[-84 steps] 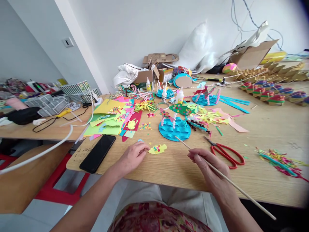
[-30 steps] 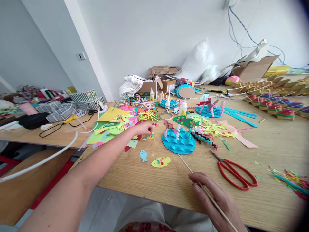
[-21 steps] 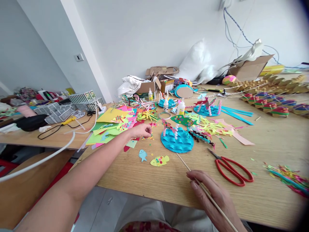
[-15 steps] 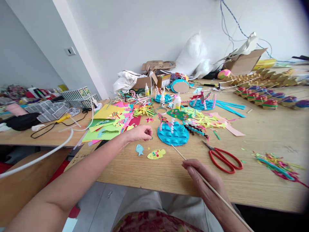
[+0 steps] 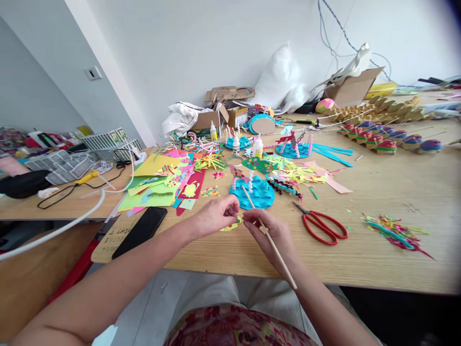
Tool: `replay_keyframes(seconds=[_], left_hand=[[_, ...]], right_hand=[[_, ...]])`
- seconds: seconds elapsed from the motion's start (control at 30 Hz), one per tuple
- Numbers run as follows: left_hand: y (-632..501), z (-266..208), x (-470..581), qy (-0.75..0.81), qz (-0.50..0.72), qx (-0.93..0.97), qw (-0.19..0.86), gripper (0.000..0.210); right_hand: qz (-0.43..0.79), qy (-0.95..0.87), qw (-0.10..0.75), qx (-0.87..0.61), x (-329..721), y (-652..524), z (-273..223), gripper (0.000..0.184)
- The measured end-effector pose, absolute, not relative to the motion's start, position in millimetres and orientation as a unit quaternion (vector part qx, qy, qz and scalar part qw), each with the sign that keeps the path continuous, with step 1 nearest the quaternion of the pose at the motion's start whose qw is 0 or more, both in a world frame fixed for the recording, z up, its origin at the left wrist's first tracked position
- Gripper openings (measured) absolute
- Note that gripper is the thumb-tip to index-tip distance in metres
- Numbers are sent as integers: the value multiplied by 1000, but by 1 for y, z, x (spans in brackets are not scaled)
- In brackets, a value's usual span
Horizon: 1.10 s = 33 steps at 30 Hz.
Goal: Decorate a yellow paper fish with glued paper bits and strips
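My right hand [image 5: 272, 235] grips a thin wooden stick [image 5: 274, 247], its upper end reaching over the round blue base [image 5: 259, 198] covered in curled paper. Close beside it, my left hand [image 5: 224, 211] is closed in a pinch; whatever lies between its fingertips is too small to make out. A yellow paper fish [image 5: 231, 227] shows in part below the left fingers. On the blue base stand pink and white twisted posts with a spotted pink fish [image 5: 237, 173], and a green dotted fish [image 5: 257, 165] is just behind. The small blue fish is hidden.
Red-handled scissors [image 5: 324, 228] lie to the right, near a heap of paper scraps [image 5: 394, 230]. A black phone [image 5: 140, 233] and coloured paper sheets [image 5: 144, 192] are at left. Glue bottles [image 5: 257, 146] stand behind the base. Painted egg-carton strips [image 5: 387, 144] sit far right.
My left hand has moved right and down, over the paper fish. My right hand has come up and left with the stick, so both hands are now close together.
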<state>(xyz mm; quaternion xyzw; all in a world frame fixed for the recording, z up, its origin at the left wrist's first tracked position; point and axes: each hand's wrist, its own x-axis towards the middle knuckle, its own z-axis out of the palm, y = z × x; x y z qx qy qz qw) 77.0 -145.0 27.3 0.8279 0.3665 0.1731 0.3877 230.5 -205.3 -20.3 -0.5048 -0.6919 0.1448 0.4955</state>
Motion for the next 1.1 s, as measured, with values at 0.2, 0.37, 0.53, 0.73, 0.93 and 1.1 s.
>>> replay_keyframes(seconds=[0.2, 0.37, 0.53, 0.73, 0.93, 1.1], left_hand=[[-151, 29, 78, 379, 185, 837, 349, 11], [-151, 23, 77, 379, 194, 833, 353, 10], [-155, 21, 70, 389, 195, 824, 364, 10], [-170, 1, 42, 385, 173, 897, 127, 14], [-180, -31, 29, 375, 199, 903, 73, 21], [-183, -42, 31, 384, 204, 899, 61, 23]], right_hand=[[110, -721, 484, -484, 224, -201, -19, 12], [101, -733, 463, -488, 223, -201, -20, 13], [97, -737, 449, -496, 224, -199, -23, 13], [92, -787, 365, -489, 232, -186, -28, 13], [109, -836, 274, -463, 234, -171, -24, 15], [114, -854, 221, -457, 230, -163, -22, 18]])
